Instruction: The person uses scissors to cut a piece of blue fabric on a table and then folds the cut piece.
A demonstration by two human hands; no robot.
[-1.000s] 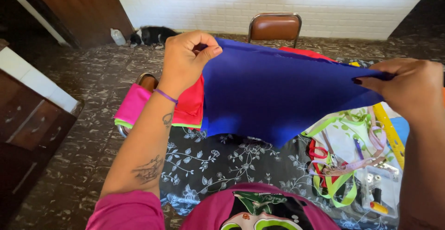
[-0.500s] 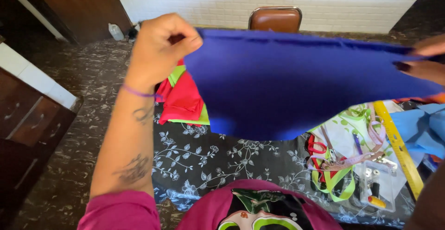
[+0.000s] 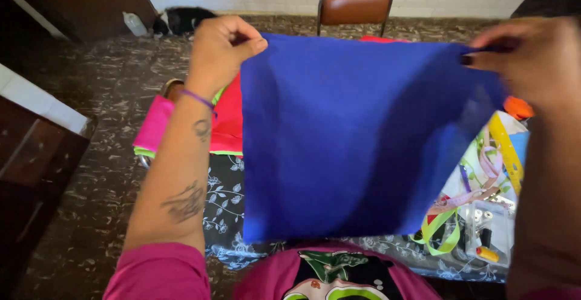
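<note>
The blue felt sheet (image 3: 357, 136) hangs above the table, light and floppy, best held by its top corners, where the left hand (image 3: 224, 49) and right hand (image 3: 532, 61) pinch it.

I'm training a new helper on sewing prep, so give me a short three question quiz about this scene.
1. True or false: the blue cloth lies flat on the table.
2. Which hand pinches its upper corner nearest the chair? A) left hand B) right hand
3. What colour is the folded fabric at the stack's left edge?

Key: 1 false, both hands hold it up. 2 A. 3 pink.
</note>
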